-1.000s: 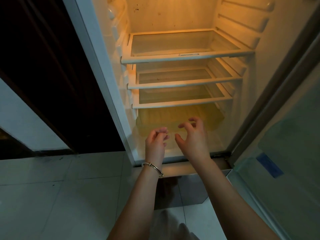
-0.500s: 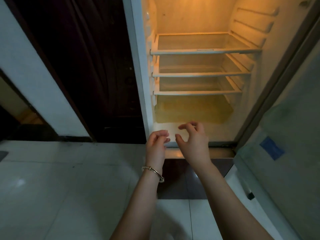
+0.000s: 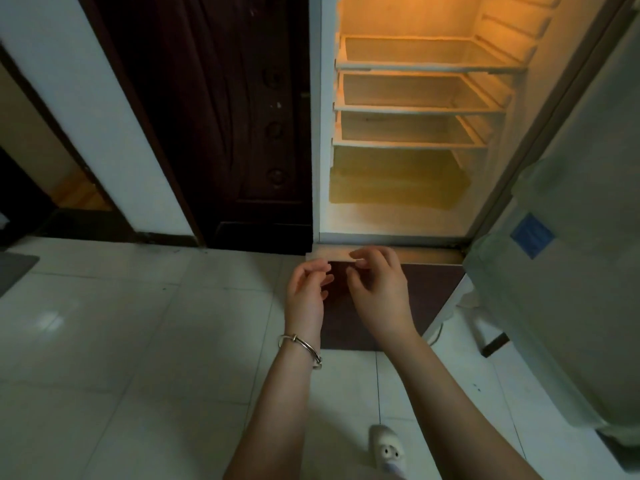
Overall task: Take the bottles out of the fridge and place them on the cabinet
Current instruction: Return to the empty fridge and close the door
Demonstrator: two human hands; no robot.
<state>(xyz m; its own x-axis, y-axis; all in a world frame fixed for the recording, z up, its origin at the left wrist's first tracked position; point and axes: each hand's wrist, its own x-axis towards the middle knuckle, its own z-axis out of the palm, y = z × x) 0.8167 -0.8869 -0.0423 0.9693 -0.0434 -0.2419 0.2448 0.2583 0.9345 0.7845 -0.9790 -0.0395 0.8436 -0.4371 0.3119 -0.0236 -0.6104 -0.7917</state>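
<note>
The fridge (image 3: 408, 216) stands open in front of me, lit orange inside. Its three glass shelves (image 3: 415, 105) and its floor carry nothing; no bottle is in view. My left hand (image 3: 306, 296), with a metal bracelet at the wrist, hovers below the fridge's bottom edge with fingers loosely curled and holds nothing. My right hand (image 3: 379, 292) hangs beside it, fingers loosely bent, also holding nothing. Both hands are outside the fridge, above the floor. No cabinet is visible.
The open fridge door (image 3: 568, 271) with a blue sticker fills the right side. A dark wooden door (image 3: 221, 126) and a white wall (image 3: 86, 109) stand to the left. Pale floor tiles (image 3: 138, 358) spread below, with a dark mat (image 3: 381, 306) under the hands and a slipper (image 3: 386, 448) near the bottom.
The view has pulled back and swung left, so the fridge sits farther right and smaller. Both hands have come out from the fridge opening to below its bottom edge, still holding nothing.
</note>
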